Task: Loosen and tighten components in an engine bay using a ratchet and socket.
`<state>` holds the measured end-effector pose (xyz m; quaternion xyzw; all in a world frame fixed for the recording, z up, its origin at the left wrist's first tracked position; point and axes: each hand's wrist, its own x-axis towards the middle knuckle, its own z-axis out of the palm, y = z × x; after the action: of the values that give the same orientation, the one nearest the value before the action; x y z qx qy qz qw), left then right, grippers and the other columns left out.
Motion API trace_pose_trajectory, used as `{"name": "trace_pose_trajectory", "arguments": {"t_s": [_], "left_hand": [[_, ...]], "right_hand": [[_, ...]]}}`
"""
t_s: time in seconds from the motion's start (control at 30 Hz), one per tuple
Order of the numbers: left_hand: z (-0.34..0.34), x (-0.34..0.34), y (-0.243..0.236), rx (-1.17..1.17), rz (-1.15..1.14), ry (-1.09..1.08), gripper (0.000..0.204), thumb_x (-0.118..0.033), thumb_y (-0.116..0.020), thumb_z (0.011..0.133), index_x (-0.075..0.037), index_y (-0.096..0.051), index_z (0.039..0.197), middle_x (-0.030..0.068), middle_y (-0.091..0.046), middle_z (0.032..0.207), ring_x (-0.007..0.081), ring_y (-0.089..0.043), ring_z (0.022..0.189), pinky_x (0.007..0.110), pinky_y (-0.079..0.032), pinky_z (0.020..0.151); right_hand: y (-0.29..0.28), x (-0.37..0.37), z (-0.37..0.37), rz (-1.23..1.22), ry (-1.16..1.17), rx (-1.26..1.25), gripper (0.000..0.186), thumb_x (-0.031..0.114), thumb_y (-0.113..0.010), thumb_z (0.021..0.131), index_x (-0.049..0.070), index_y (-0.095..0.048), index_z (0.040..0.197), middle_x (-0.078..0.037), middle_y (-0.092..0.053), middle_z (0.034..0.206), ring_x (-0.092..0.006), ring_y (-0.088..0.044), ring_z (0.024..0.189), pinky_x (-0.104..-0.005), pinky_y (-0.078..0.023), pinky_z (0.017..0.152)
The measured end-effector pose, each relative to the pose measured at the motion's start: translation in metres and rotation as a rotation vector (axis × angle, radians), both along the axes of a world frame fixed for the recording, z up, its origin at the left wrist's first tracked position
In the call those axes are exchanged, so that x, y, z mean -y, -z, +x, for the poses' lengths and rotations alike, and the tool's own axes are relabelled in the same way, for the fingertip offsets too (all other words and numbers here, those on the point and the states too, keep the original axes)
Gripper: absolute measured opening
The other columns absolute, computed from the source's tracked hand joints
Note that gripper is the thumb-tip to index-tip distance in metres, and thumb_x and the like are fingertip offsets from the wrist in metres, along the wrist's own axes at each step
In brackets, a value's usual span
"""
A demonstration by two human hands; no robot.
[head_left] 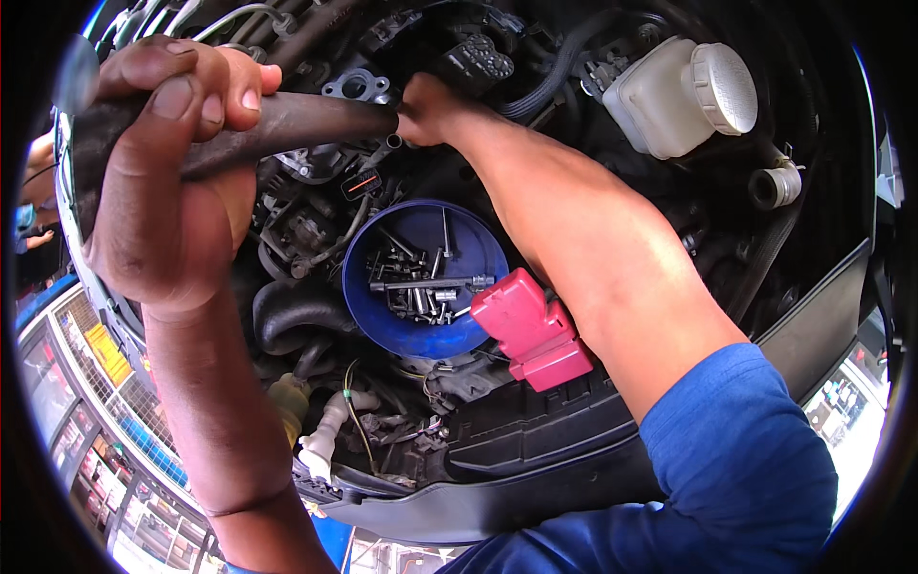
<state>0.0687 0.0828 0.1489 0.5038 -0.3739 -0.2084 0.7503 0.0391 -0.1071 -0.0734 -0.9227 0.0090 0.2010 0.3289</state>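
My left hand [182,163] is closed round a thick dark rubber hose [296,124] at the upper left, thumb over the top. The hose slants across the engine bay and ends beside my right hand [430,110]. That hand reaches deep among the engine parts and looks curled closed; its fingertips and anything in them are hidden. Near the hose's far end is a metal flange [357,86] with an opening. Below my hands, a round blue bowl [361,320] holds bolts, sockets and a long metal extension bar [430,284].
A pink-red plastic cover [524,320] rests against the bowl's right rim. A white reservoir [655,100] with a ridged cap stands at the upper right, near a clamped hose end [776,187]. Black trim [535,497] edges the bay's near side. Another person's hand shows at far left.
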Motion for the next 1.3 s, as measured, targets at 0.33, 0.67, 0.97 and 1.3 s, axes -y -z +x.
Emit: {"name": "trace_pose_trajectory", "arguments": {"t_s": [0.33,0.67,0.97,1.3], "left_hand": [[-0.010,-0.008,0.001,-0.007,-0.073,-0.113,0.020,-0.001,-0.052,0.088,0.001,-0.055,0.108,0.0118,-0.058,0.084,0.0216,-0.057,0.082,0.043,-0.045,0.089],[-0.070,-0.036,-0.006,-0.176,0.108,-0.456,0.037,-0.006,-0.062,0.084,0.005,-0.057,0.119,0.0158,-0.065,0.107,0.0227,-0.062,0.101,0.036,-0.046,0.095],[-0.025,0.010,-0.054,-0.133,0.317,-0.501,0.040,-0.012,-0.058,0.089,0.007,-0.051,0.123,0.0133,-0.064,0.097,0.0204,-0.060,0.094,0.033,-0.047,0.086],[-0.021,-0.041,-0.038,-0.314,-0.008,-0.274,0.040,-0.015,-0.055,0.089,0.000,-0.051,0.125,0.0145,-0.063,0.104,0.0328,-0.057,0.110,0.047,-0.041,0.101]], "right_hand": [[0.030,-0.013,0.001,0.069,0.059,0.147,0.035,0.034,-0.061,0.075,0.000,-0.070,0.077,-0.025,-0.066,0.080,-0.0385,-0.067,0.082,-0.0432,-0.053,0.072],[0.028,-0.006,-0.015,-0.067,0.091,0.172,0.032,0.026,-0.062,0.076,0.003,-0.067,0.097,-0.022,-0.066,0.102,-0.0370,-0.062,0.099,-0.0430,-0.049,0.089],[-0.034,-0.016,-0.023,0.209,0.671,0.105,0.039,0.025,-0.074,0.077,-0.003,-0.063,0.101,-0.020,-0.069,0.092,-0.0316,-0.067,0.087,-0.0369,-0.052,0.077],[0.034,-0.016,-0.020,0.483,0.714,0.444,0.030,0.009,-0.062,0.078,-0.003,-0.053,0.104,-0.019,-0.065,0.091,-0.0340,-0.064,0.089,-0.0409,-0.048,0.082]]}}
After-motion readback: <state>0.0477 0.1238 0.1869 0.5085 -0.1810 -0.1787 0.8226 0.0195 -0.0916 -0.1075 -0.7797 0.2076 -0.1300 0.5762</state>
